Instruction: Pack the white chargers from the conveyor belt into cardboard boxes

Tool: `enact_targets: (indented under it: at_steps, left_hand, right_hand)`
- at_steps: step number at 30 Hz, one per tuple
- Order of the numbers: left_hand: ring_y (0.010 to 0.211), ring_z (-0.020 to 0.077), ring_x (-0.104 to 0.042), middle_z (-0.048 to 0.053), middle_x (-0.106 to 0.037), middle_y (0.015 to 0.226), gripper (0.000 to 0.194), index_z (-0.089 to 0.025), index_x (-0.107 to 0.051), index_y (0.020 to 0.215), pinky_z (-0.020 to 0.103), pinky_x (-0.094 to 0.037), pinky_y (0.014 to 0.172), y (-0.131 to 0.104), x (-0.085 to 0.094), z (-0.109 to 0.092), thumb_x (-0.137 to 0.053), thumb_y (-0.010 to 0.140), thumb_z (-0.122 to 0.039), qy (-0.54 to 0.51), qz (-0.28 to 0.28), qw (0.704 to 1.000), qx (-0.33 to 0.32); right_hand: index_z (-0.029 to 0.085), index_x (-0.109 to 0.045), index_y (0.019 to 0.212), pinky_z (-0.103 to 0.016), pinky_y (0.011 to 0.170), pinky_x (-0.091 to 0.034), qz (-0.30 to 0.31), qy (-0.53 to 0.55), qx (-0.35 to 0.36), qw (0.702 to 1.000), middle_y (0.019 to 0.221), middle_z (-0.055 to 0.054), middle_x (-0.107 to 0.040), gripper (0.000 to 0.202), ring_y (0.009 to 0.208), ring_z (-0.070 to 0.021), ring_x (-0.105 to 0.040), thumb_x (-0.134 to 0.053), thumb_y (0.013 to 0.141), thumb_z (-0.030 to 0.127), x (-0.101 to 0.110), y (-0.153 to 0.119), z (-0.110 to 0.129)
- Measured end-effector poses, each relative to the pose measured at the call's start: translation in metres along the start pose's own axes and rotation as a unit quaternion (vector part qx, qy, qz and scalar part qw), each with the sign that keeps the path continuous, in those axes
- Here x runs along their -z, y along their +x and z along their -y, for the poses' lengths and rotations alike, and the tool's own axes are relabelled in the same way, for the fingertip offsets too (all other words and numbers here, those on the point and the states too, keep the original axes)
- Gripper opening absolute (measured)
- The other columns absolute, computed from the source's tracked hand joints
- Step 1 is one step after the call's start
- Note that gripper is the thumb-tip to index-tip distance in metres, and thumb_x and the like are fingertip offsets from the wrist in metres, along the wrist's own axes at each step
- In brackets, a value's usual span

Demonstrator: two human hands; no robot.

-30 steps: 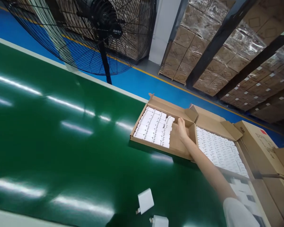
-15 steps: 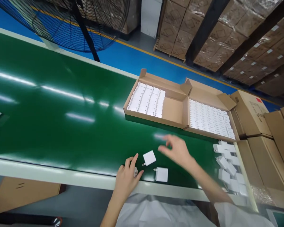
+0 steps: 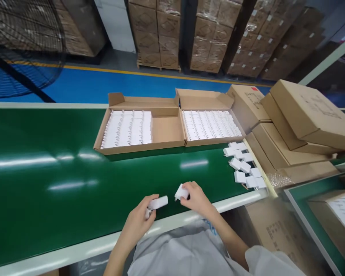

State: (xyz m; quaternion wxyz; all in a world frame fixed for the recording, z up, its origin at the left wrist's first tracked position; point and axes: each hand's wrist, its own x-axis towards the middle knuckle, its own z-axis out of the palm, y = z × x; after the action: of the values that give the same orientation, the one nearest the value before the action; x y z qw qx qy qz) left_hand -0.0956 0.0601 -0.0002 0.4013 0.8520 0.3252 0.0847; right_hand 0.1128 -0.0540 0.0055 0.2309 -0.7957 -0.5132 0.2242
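Note:
White plug-in power adapters with metal prongs are in both hands. My left hand (image 3: 138, 218) is closed around a white power adapter (image 3: 159, 202), and another small white piece shows under its fingers. My right hand (image 3: 199, 199) pinches a second power adapter (image 3: 181, 192) by its right side, prongs pointing down and left. The two hands are apart, low over the near edge of the green belt (image 3: 103, 207). A loose pile of power adapters (image 3: 240, 177) lies at the belt's right end.
Behind my hands stand two open cartons: the left carton (image 3: 168, 130) is partly filled with rows of adapters, and the right carton (image 3: 212, 141) is filled with rows. Stacked cardboard boxes (image 3: 304, 111) border the right. A large fan (image 3: 20, 50) stands beyond the belt.
My view has swung to the right. Both adapters that lay on the belt between my hands are now picked up, and my right hand has come down and closed on one.

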Motion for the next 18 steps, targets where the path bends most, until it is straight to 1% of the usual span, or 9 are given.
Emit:
enact_targets:
  at_steps: [2, 4, 7, 9, 11, 13, 14, 16, 18]
  left_hand:
    - [0.092, 0.0164, -0.064, 0.004, -0.060, 0.118, 0.033, -0.025, -0.051, 0.117, 0.024, -0.050, 0.074, 0.005, -0.015, -0.009, -0.040, 0.086, -0.026, -0.019, 0.021, 0.999, -0.033]
    - [0.096, 0.0185, -0.064, 0.007, -0.055, 0.126, 0.039, -0.025, -0.046, 0.124, 0.026, -0.051, 0.074, 0.012, -0.033, -0.018, -0.043, 0.086, -0.028, -0.029, 0.015, 0.999, -0.033]
    - [0.103, 0.0219, -0.062, 0.011, -0.039, 0.143, 0.066, -0.026, -0.025, 0.140, 0.029, -0.051, 0.073, 0.024, -0.052, -0.026, -0.054, 0.081, -0.031, -0.034, -0.015, 0.999, 0.015]
    - [0.106, 0.0224, -0.061, 0.010, -0.035, 0.146, 0.076, -0.028, -0.019, 0.143, 0.029, -0.051, 0.077, 0.030, -0.054, -0.030, -0.059, 0.078, -0.030, -0.033, 0.002, 0.999, 0.028]
    - [0.106, 0.0223, -0.061, 0.008, -0.043, 0.141, 0.076, -0.028, -0.023, 0.141, 0.031, -0.049, 0.082, 0.035, -0.050, -0.033, -0.062, 0.076, -0.029, -0.027, 0.047, 0.998, 0.022]
    - [0.100, 0.0223, -0.062, 0.007, -0.053, 0.131, 0.070, -0.026, -0.030, 0.137, 0.032, -0.048, 0.082, 0.041, -0.046, -0.037, -0.063, 0.075, -0.029, -0.014, 0.089, 0.996, 0.013]
    - [0.095, 0.0222, -0.063, 0.006, -0.058, 0.125, 0.067, -0.025, -0.033, 0.134, 0.032, -0.048, 0.080, 0.044, -0.045, -0.040, -0.063, 0.075, -0.030, -0.007, 0.104, 0.995, 0.011]
    - [0.087, 0.0217, -0.064, 0.006, -0.061, 0.117, 0.064, -0.023, -0.036, 0.130, 0.032, -0.048, 0.076, 0.049, -0.048, -0.047, -0.065, 0.073, -0.030, 0.003, 0.121, 0.993, 0.003]
    - [0.084, 0.0213, -0.064, 0.006, -0.063, 0.113, 0.064, -0.023, -0.037, 0.128, 0.031, -0.047, 0.073, 0.054, -0.054, -0.055, -0.066, 0.071, -0.029, 0.005, 0.139, 0.990, -0.011]
  right_hand:
    - [0.019, -0.062, 0.098, -0.028, 0.067, -0.047, -0.021, 0.118, -0.013, 0.993, 0.086, -0.003, -0.065, 0.020, 0.073, -0.0165, -0.059, -0.061, 0.078, 0.019, -0.004, 0.012, -0.016]
    - [0.019, -0.067, 0.091, -0.027, 0.064, -0.047, -0.029, 0.176, -0.011, 0.984, 0.079, -0.002, -0.066, 0.014, 0.069, -0.0149, -0.058, -0.054, 0.086, 0.021, -0.011, 0.026, -0.019]
    - [0.022, -0.071, 0.079, -0.032, 0.078, -0.047, -0.009, 0.143, 0.103, 0.984, 0.086, -0.003, -0.071, 0.021, 0.091, -0.0195, -0.058, -0.052, 0.089, 0.023, -0.012, 0.038, -0.010]
    - [0.023, -0.072, 0.083, -0.037, 0.088, -0.045, -0.026, 0.078, 0.149, 0.985, 0.102, -0.004, -0.071, 0.016, 0.104, -0.0231, -0.054, -0.057, 0.087, 0.027, 0.005, 0.034, -0.014]
    - [0.022, -0.070, 0.097, -0.042, 0.093, -0.042, -0.110, 0.007, 0.096, 0.989, 0.113, -0.007, -0.068, 0.018, 0.108, -0.0258, -0.053, -0.057, 0.087, 0.030, 0.036, 0.018, -0.037]
    - [0.017, -0.064, 0.110, -0.045, 0.094, -0.042, -0.211, -0.072, -0.026, 0.974, 0.113, -0.013, -0.066, 0.027, 0.107, -0.0283, -0.054, -0.051, 0.089, 0.028, 0.075, -0.005, -0.079]
    - [0.013, -0.061, 0.112, -0.047, 0.091, -0.042, -0.240, -0.121, -0.091, 0.959, 0.111, -0.017, -0.065, 0.030, 0.105, -0.0316, -0.055, -0.051, 0.088, 0.027, 0.094, -0.018, -0.103]
    - [0.009, -0.060, 0.110, -0.051, 0.085, -0.043, -0.219, -0.205, -0.191, 0.935, 0.101, -0.021, -0.064, 0.032, 0.099, -0.0366, -0.056, -0.053, 0.083, 0.025, 0.122, -0.039, -0.148]
    - [0.011, -0.061, 0.103, -0.048, 0.082, -0.045, -0.171, -0.204, -0.208, 0.941, 0.097, -0.019, -0.063, 0.026, 0.092, -0.0341, -0.059, -0.053, 0.081, 0.022, 0.133, -0.052, -0.179]
